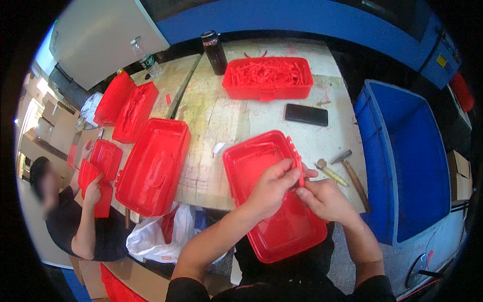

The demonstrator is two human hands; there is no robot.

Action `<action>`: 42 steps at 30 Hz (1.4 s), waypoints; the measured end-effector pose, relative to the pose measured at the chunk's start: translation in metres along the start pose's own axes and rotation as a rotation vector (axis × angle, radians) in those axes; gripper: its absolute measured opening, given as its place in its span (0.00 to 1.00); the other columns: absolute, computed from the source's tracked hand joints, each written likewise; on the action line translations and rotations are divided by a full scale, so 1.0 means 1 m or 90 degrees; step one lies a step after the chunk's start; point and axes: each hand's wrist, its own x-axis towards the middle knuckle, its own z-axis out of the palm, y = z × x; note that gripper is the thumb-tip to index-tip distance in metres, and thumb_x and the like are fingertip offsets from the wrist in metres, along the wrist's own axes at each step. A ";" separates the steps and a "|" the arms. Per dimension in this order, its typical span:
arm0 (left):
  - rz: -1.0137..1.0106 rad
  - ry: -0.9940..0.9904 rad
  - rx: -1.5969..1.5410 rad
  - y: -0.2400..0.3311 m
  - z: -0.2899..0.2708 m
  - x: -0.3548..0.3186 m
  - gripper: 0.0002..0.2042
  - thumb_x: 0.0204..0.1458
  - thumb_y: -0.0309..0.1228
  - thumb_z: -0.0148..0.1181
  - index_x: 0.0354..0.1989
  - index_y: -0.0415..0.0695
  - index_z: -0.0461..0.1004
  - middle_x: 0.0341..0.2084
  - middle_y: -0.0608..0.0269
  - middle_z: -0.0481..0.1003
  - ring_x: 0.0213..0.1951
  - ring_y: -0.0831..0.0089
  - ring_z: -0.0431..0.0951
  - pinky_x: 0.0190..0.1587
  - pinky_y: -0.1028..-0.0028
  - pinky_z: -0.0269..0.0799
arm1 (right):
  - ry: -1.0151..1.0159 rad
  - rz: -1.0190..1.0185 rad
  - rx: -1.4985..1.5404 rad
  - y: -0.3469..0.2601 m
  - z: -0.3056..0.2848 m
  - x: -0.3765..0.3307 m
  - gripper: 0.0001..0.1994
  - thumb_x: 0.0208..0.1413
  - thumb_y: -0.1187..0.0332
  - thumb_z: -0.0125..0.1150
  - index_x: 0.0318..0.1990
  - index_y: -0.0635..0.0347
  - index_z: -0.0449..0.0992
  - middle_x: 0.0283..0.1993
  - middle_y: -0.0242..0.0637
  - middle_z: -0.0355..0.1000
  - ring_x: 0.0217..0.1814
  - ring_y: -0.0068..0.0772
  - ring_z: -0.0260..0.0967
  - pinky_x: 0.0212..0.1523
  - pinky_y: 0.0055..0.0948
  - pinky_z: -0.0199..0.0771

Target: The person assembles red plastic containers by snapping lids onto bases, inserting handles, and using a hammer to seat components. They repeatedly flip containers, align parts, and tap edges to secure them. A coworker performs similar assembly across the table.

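A shallow red plastic box [279, 241] lies tilted across the table's near edge and over my lap, its hollow side facing up. Above its right rim, my left hand [275, 187] pinches a narrow red plastic piece [300, 173] between thumb and fingers. My right hand [324, 198] closes on the lower end of the same piece, thumb against it. Whether this piece is separate or part of the box's notched rim, I cannot tell. My fingers partly hide it.
Another red box [151, 168] rests left; a red box of plastic strips [266, 93] stands at the back. A phone [306, 115], black bottle [215, 54], knife [332, 172] and hammer [356, 183] lie around. Right is a blue bin [392, 166]. A co-worker [85, 221] handles red boxes.
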 end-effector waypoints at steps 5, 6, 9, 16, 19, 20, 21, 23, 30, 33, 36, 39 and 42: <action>-0.162 -0.059 -0.164 -0.014 -0.012 -0.002 0.11 0.65 0.34 0.46 0.46 0.42 0.73 0.37 0.61 0.77 0.37 0.69 0.78 0.37 0.70 0.74 | 0.247 -0.236 -0.298 -0.025 -0.027 -0.024 0.11 0.51 0.66 0.63 0.42 0.56 0.79 0.41 0.38 0.76 0.37 0.39 0.76 0.37 0.37 0.77; -0.167 -0.140 -0.235 -0.017 -0.014 -0.002 0.11 0.65 0.34 0.46 0.47 0.42 0.73 0.36 0.62 0.77 0.36 0.70 0.78 0.36 0.69 0.74 | 0.193 -0.287 -0.355 -0.025 -0.027 -0.024 0.15 0.51 0.67 0.61 0.48 0.56 0.78 0.44 0.39 0.76 0.40 0.39 0.75 0.41 0.37 0.76; -0.201 -0.175 -0.246 -0.030 -0.010 -0.004 0.12 0.62 0.32 0.45 0.48 0.42 0.73 0.36 0.64 0.75 0.37 0.69 0.74 0.39 0.67 0.72 | 0.171 -0.366 -0.403 -0.017 -0.023 -0.025 0.21 0.50 0.72 0.61 0.55 0.59 0.76 0.46 0.42 0.76 0.43 0.39 0.75 0.46 0.38 0.73; -0.319 -0.153 0.061 -0.038 0.013 0.024 0.11 0.61 0.29 0.49 0.42 0.37 0.77 0.44 0.55 0.76 0.50 0.66 0.75 0.52 0.65 0.71 | 0.165 -0.095 -0.391 0.031 0.000 -0.070 0.15 0.55 0.72 0.58 0.50 0.63 0.74 0.40 0.43 0.76 0.38 0.37 0.75 0.39 0.33 0.73; 0.509 -0.217 0.889 -0.046 0.011 0.055 0.20 0.49 0.26 0.58 0.53 0.35 0.73 0.41 0.47 0.78 0.48 0.53 0.77 0.57 0.58 0.68 | 0.301 0.227 0.050 0.048 0.004 -0.104 0.09 0.62 0.72 0.54 0.47 0.64 0.73 0.31 0.37 0.73 0.27 0.30 0.70 0.30 0.27 0.69; 0.580 -0.395 0.941 -0.053 0.011 0.061 0.25 0.43 0.28 0.61 0.55 0.39 0.73 0.39 0.48 0.78 0.45 0.50 0.77 0.58 0.57 0.66 | 0.329 0.227 0.305 0.053 0.009 -0.112 0.09 0.67 0.71 0.48 0.50 0.64 0.70 0.28 0.30 0.68 0.24 0.23 0.64 0.25 0.23 0.63; 0.484 -0.509 0.960 -0.061 0.010 0.067 0.23 0.44 0.29 0.61 0.53 0.42 0.73 0.38 0.49 0.78 0.45 0.50 0.77 0.56 0.56 0.67 | 0.303 0.253 0.473 0.056 0.010 -0.124 0.10 0.68 0.68 0.50 0.51 0.64 0.68 0.28 0.28 0.65 0.23 0.19 0.58 0.23 0.22 0.58; 0.175 -0.752 1.054 -0.072 0.008 0.075 0.20 0.45 0.30 0.62 0.50 0.46 0.74 0.36 0.51 0.79 0.43 0.51 0.79 0.52 0.55 0.71 | 0.258 0.154 0.808 0.063 0.017 -0.139 0.11 0.67 0.65 0.52 0.49 0.63 0.67 0.27 0.30 0.63 0.21 0.19 0.52 0.22 0.20 0.52; 0.031 -0.138 1.226 -0.017 -0.045 0.089 0.16 0.56 0.45 0.60 0.43 0.45 0.76 0.32 0.44 0.80 0.38 0.44 0.81 0.42 0.50 0.76 | 0.302 0.289 0.677 0.064 0.019 -0.127 0.20 0.70 0.54 0.45 0.37 0.62 0.73 0.23 0.25 0.61 0.21 0.17 0.52 0.22 0.21 0.53; -0.097 -0.028 1.142 -0.001 -0.069 0.060 0.19 0.55 0.41 0.62 0.52 0.45 0.75 0.35 0.41 0.80 0.41 0.43 0.80 0.46 0.53 0.75 | 0.234 0.272 0.517 0.058 0.011 -0.102 0.14 0.70 0.62 0.46 0.39 0.63 0.73 0.21 0.25 0.63 0.21 0.16 0.57 0.22 0.22 0.56; -0.125 -0.017 1.041 -0.009 -0.086 0.030 0.26 0.55 0.37 0.61 0.62 0.46 0.67 0.34 0.38 0.79 0.40 0.42 0.79 0.45 0.52 0.75 | 0.205 0.155 0.007 0.053 0.018 -0.069 0.09 0.64 0.66 0.55 0.43 0.64 0.73 0.26 0.45 0.74 0.26 0.42 0.75 0.29 0.40 0.72; -0.163 0.100 0.999 -0.020 -0.098 0.018 0.31 0.54 0.30 0.54 0.69 0.41 0.57 0.30 0.34 0.77 0.40 0.42 0.79 0.43 0.52 0.75 | 0.143 0.141 -0.186 0.051 0.030 -0.044 0.08 0.62 0.66 0.58 0.40 0.62 0.71 0.30 0.53 0.76 0.30 0.54 0.76 0.30 0.49 0.74; -0.085 0.180 0.948 -0.021 -0.104 0.017 0.37 0.49 0.25 0.57 0.71 0.40 0.52 0.42 0.29 0.74 0.43 0.38 0.77 0.47 0.50 0.73 | 0.099 0.148 -0.274 0.056 0.042 -0.017 0.10 0.61 0.65 0.58 0.37 0.61 0.67 0.30 0.54 0.76 0.28 0.55 0.76 0.27 0.49 0.74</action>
